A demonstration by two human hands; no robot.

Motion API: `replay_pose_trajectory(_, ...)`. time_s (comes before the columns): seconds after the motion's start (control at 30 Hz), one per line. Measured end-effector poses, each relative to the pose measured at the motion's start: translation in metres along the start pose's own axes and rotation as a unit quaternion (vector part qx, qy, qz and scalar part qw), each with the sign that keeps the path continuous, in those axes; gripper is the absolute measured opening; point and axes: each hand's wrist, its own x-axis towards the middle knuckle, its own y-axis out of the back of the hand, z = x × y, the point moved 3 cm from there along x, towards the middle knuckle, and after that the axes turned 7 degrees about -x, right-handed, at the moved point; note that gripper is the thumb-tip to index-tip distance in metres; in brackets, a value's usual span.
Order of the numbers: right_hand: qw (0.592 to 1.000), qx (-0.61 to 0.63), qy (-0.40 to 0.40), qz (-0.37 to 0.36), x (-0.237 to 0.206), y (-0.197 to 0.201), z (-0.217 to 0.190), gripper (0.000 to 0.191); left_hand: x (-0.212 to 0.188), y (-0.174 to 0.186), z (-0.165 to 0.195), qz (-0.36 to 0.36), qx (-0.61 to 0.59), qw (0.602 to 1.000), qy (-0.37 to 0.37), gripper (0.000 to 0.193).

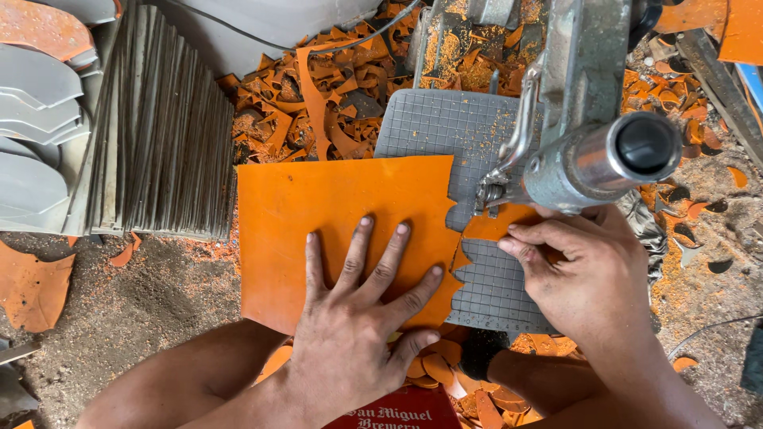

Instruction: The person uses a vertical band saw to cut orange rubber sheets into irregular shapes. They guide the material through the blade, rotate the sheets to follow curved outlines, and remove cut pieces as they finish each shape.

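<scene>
**Orange sheet held flat under a cutting machine**

Nearest the camera, a red crate (397, 417) is seen between the forearms, with orange offcuts (433, 369) lying just beyond it. The left hand (358, 318) is laid palm down, fingers spread wide, on the orange sheet (334, 214), which is pressed flat against the work surface; nothing is gripped by it. To its right, the right hand (584, 274) is bent at the knuckles, its fingertips (517, 238) pinched down on the sheet's scalloped right edge, where a narrow part of the sheet runs under the machine. Both hands are kept apart, one on each side of the cut edge.

Under and beyond the sheet a grey gridded cutting mat (445, 127) is exposed, dusted with orange grit. Just above the right hand the metal cutting machine (580, 151) is seen, its cylindrical end turned toward the camera. Far beyond the left hand a stack of grey boards (159, 119) is stood on edge, and curled orange scraps (326, 95) are heaped behind the mat.
</scene>
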Motion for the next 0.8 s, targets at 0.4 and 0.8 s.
replay_pose_trajectory(0.4,1.000,-0.007,0.001,0.018,0.003,-0.004,0.003,0.017,0.008,0.000,-0.003,-0.004,-0.002,1.000,0.006,0.061)
replay_pose_trajectory(0.8,0.999,0.013,0.015,0.032,0.007,-0.009,0.010,0.014,0.015,0.000,-0.003,0.008,-0.001,1.000,0.014,0.061)
